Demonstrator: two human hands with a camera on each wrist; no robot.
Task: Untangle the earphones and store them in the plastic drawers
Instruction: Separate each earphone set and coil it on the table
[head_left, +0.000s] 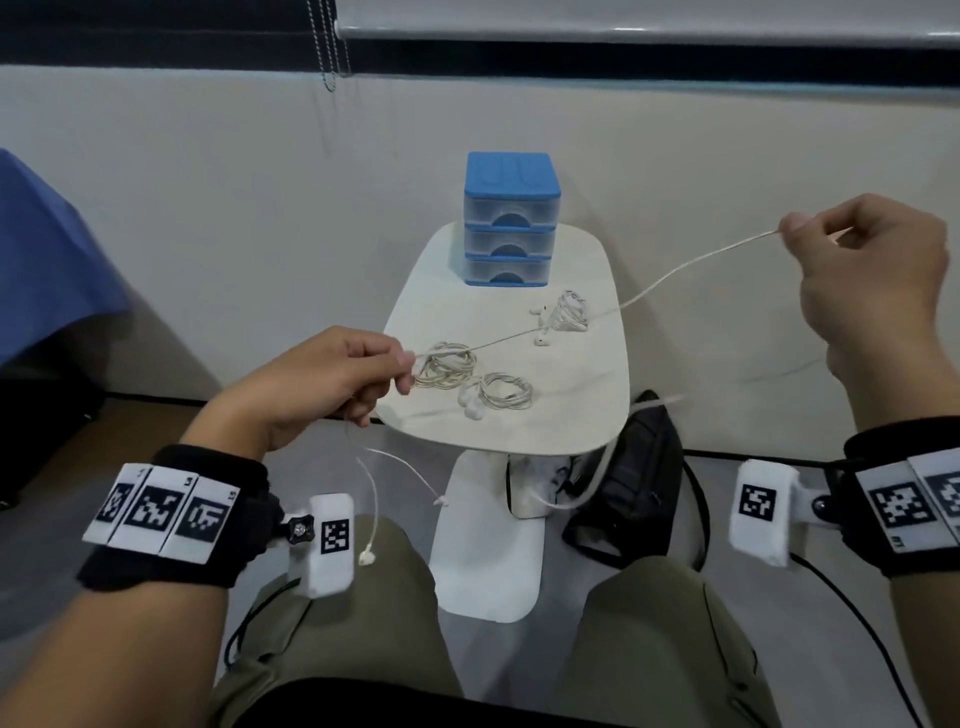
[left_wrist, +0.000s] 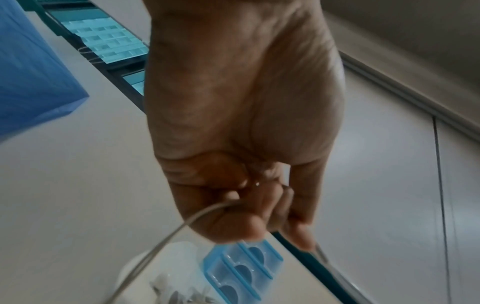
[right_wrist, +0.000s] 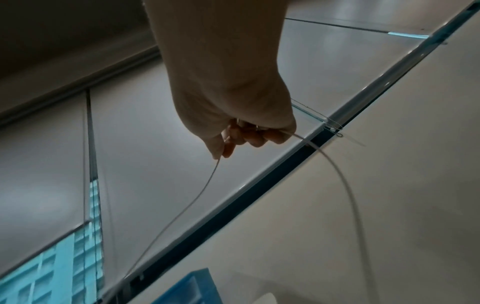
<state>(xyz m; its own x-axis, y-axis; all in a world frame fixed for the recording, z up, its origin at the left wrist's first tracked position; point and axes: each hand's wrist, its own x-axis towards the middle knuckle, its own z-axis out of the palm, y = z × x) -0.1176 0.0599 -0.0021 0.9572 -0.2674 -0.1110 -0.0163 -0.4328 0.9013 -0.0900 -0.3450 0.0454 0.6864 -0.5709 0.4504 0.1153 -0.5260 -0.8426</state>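
A white earphone cable (head_left: 675, 270) is held stretched in the air above the small white table (head_left: 597, 415), between the two hands. The cable is judged to be very light, thin and limp, with a smooth jacket that could slip through a loose pinch; it is best taken on the cord itself, a little away from the earbuds, since the joints at the buds are judged to be the fragile points and should not be tugged. The left hand (head_left: 332, 379) is held low at the near left edge of the table, knuckles up, its fingers curled and its thumb and forefinger pinched on the cable; below it, two loose ends hang down toward the lap, one ending in an earbud (head_left: 367, 557). The right hand (head_left: 878, 270) is raised high and well out to the right, fingers curled, thumb and forefinger clamped on the far end of the same cable. Three other sets lie on the table as bundles: one coiled bundle (head_left: 447, 366) just beside the left fingertips, a second coiled bundle (head_left: 506, 389) nearer the front, and a third bundle (head_left: 570, 312) under the taut span. The blue plastic drawers (head_left: 511, 218) stand at the back of the table, all three drawers closed, so storing is judged not yet begun.
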